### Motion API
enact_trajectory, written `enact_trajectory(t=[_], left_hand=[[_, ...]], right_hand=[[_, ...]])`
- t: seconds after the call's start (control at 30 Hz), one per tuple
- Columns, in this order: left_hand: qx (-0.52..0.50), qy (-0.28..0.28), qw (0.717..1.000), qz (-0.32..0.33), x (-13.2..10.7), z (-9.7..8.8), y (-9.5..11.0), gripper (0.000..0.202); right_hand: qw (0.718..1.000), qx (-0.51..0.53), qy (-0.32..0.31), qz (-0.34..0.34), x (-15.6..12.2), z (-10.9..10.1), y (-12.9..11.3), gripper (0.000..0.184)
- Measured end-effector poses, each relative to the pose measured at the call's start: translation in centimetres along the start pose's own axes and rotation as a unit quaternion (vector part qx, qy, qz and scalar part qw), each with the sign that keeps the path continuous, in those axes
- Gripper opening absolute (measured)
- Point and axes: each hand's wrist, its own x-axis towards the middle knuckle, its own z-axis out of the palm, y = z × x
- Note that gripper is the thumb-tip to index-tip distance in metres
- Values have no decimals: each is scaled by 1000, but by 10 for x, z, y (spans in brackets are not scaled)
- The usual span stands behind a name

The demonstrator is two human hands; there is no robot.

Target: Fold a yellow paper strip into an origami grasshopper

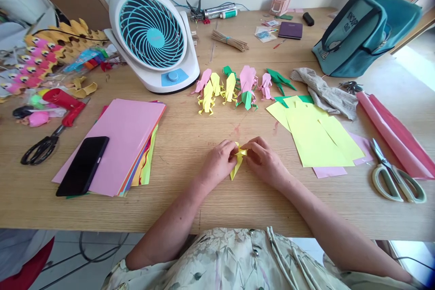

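Between my two hands is a small folded piece of yellow origami paper (237, 170), its pointed end toward me. My left hand (220, 159) pinches its left side, and my right hand (263, 158) grips a narrow flap at the upper right. Both hands are closed, low over the wooden table, and the fingertips hide part of the folds. Beyond them stands a group of folded paper frogs: yellow ones (206, 99), a large pink one (247, 77) and a green one (246, 99) among them.
Left lie a stack of coloured paper (136, 131), a black phone (83, 165) and red-handled scissors (42, 147). A white fan (152, 41) stands behind. Right are yellow sheets (316, 140), pale-handled scissors (396, 179), a grey cloth (326, 93), rolled pink paper (390, 131) and a teal backpack (360, 36).
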Motion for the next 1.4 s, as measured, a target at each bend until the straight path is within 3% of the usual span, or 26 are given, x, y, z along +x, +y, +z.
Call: enact_trajectory(t=[0.33,0.8,1.07,1.17,1.4], left_hand=[[-17,0,1000,-9,0,-2,2,22],[47,30,998,-36,1,5,4,13],[75,3,997,-18,0,3,5,19],[83,-9,996,-19,-2,1,6,18],[78,2,997,-6,-2,3,6,10]], right_hand=[[1000,-7,10,11,1,0,-2,20],[1000,-3,-2,-4,0,0,-5,32],[999,22,-25,-21,-3,1,-6,25],[1000,17,-2,-20,-2,1,-5,16],[999,5,51,-5,2,0,-8,16]])
